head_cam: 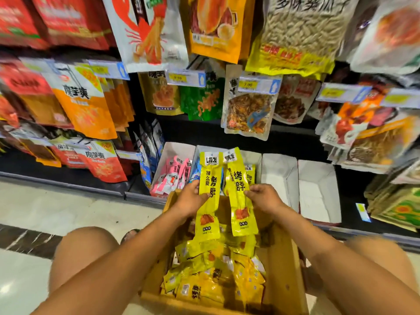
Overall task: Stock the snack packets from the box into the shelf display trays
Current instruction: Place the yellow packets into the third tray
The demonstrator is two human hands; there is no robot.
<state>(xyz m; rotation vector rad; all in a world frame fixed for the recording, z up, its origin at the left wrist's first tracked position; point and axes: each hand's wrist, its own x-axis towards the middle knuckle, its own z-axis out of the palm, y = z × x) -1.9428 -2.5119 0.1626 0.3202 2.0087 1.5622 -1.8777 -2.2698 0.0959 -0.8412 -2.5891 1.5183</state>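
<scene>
A brown cardboard box [281, 269] lies between my knees, holding several loose yellow snack packets [216, 276]. My left hand [191, 198] grips one long yellow packet [210, 178] at its middle, held upright. Beside it, my right hand [263, 198] pinches a second yellow packet [238, 185]. Both packets hang over the far end of the box, in front of a white display tray [256, 158] on the lowest shelf, where more yellow packets [250, 173] stand.
Left of that tray, another white tray [172, 148] holds pink packets. To the right stand two white trays [279, 178] [318, 194] with nothing visible inside. Hanging snack bags and price tags [259, 84] crowd the shelves above. Pale floor tiles [45, 208] lie at left.
</scene>
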